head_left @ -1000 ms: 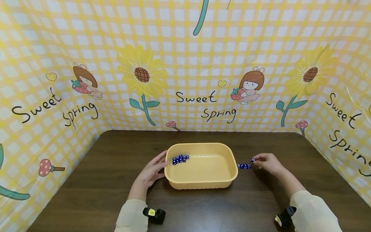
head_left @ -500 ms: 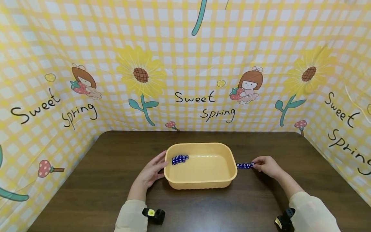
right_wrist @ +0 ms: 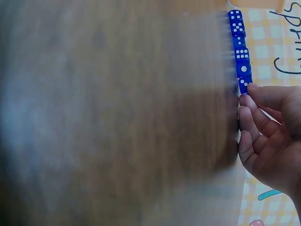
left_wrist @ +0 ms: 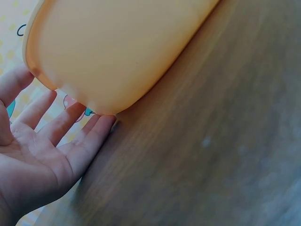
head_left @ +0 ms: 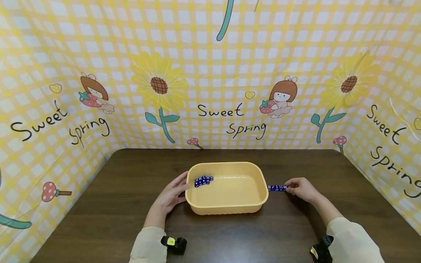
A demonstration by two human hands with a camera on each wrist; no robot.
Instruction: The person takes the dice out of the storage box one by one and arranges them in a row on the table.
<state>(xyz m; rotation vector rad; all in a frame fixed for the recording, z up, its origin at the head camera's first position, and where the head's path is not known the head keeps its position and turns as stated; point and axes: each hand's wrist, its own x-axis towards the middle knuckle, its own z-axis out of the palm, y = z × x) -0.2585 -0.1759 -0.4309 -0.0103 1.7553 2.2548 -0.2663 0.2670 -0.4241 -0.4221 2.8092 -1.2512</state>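
Note:
A yellow plastic basin (head_left: 230, 210) stands on the table with a cluster of dark blue dice (head_left: 203, 181) inside at its left end. My left hand (head_left: 172, 193) rests against the basin's left wall, fingers extended and fingertips at its side and rim, as the left wrist view shows. To the right of the basin runs a straight row of blue dice (right_wrist: 241, 54) with white pips. At the row's right end my right hand (head_left: 302, 189) pinches the last die (right_wrist: 245, 84) between thumb and fingers, in line with the others.
The dark wooden table (head_left: 98, 204) bears the basin and the row of dice. Behind and beside it hangs a yellow checked cloth (head_left: 217, 73) with printed flowers and lettering. A black wrist camera (head_left: 177, 245) sits on the left sleeve, another (head_left: 320, 249) on the right.
My right hand has brought its die down and left, from just above the row to the row's right end. The left hand stays at the basin.

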